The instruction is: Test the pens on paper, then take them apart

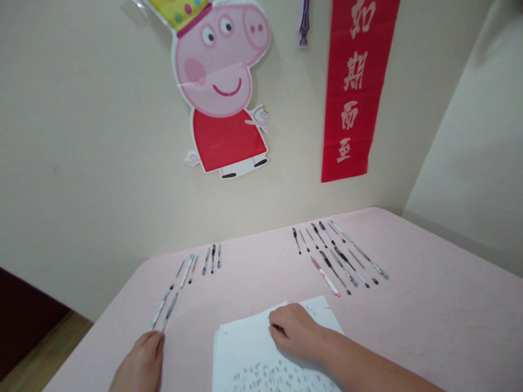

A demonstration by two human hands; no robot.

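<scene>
My left hand [141, 360] is at the table's left side, its fingers closed at the near end of a clear pen [169, 311]. Right beside that lies a white pen [159, 310], its lower end also close to my fingertips. My right hand [295, 333] rests in a loose fist on a stack of white paper [239, 340]; nothing shows in its fingers. Handwritten marks cover the lower part of the top sheet, and my forearm hides its right side.
Several pens [213, 258] lie in a row at the back left of the pink-covered table [253, 277]. Two rows of pens [335, 272] are at the back right, including a pink-and-white pen [326, 276]. A cartoon pig cutout [229, 136] and red banner [347, 125] hang on the wall.
</scene>
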